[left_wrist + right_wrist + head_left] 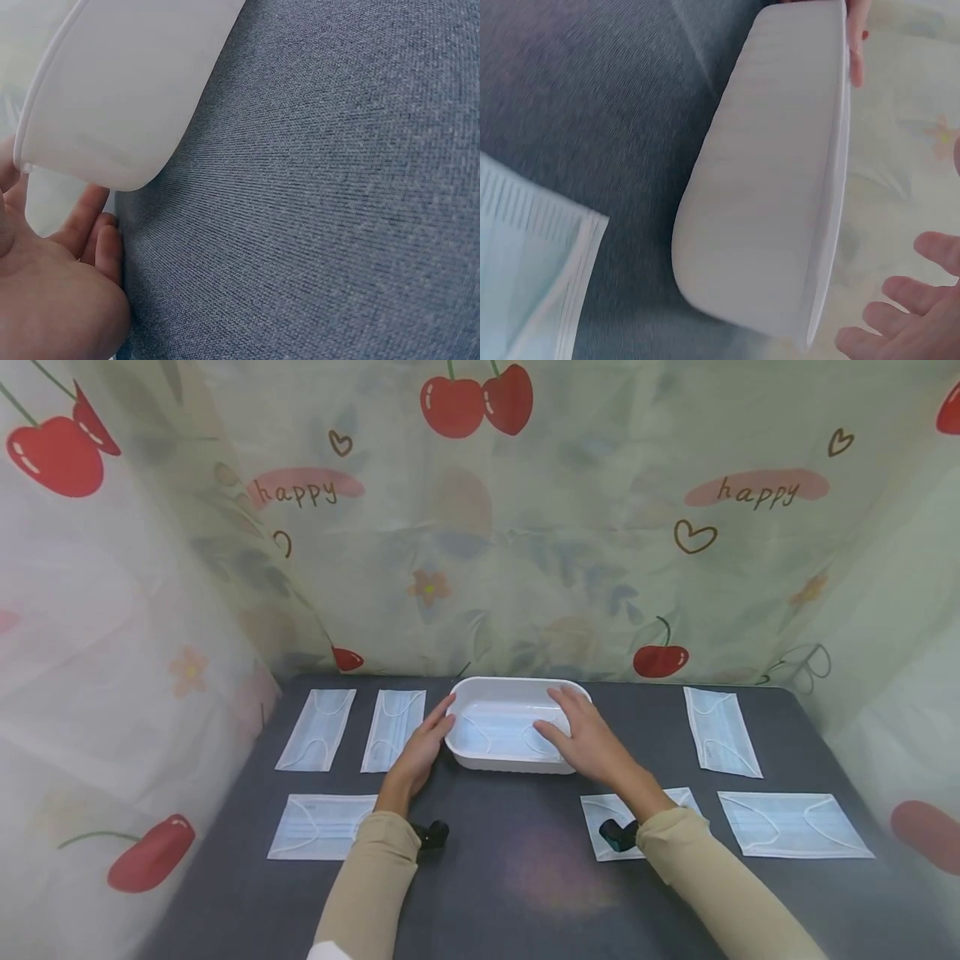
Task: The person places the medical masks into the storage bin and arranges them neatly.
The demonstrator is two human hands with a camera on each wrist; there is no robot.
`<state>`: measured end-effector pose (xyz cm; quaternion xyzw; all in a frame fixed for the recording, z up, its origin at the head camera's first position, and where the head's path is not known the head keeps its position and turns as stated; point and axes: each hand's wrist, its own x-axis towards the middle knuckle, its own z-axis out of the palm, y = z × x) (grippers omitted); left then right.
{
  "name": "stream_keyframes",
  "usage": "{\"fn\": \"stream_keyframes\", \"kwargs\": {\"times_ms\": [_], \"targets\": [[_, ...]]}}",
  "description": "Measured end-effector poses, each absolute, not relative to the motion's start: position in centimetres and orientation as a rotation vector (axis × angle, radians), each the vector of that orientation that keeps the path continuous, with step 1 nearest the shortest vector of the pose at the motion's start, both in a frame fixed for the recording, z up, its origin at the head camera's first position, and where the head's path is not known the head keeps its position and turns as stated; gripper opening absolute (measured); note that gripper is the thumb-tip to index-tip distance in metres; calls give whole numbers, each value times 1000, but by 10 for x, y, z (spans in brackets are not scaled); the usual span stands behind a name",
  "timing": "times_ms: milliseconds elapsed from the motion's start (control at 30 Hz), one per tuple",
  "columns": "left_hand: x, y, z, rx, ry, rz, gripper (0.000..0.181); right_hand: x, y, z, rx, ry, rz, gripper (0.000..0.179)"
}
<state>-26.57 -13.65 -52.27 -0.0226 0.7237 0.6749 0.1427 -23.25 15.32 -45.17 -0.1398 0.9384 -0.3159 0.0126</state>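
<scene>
Beige cloth sleeves (367,885) before a white oblong plastic tub (517,765); left hand (418,752) loose against its left end, right hand (591,746) spread over its right. Steady it gently imo.

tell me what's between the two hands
In the head view, the white tray is between the left hand and the right hand, which is over the tray's right end; at least one face mask lies inside.

Downward head view; close wrist views, tub (517,766) in both.
</scene>
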Motion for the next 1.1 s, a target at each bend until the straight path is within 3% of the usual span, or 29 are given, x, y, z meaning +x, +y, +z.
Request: {"fn": "stream_keyframes", "kwargs": {"times_ms": [500,1100], "targets": [[-264,-137,-527,-43,2107,1937,48,-223,172,-455,-499,3088,-571,82],[-263,-136,-521,-49,2136,1930,47,-206,210,-462,-404,3098,-469,85]]}}
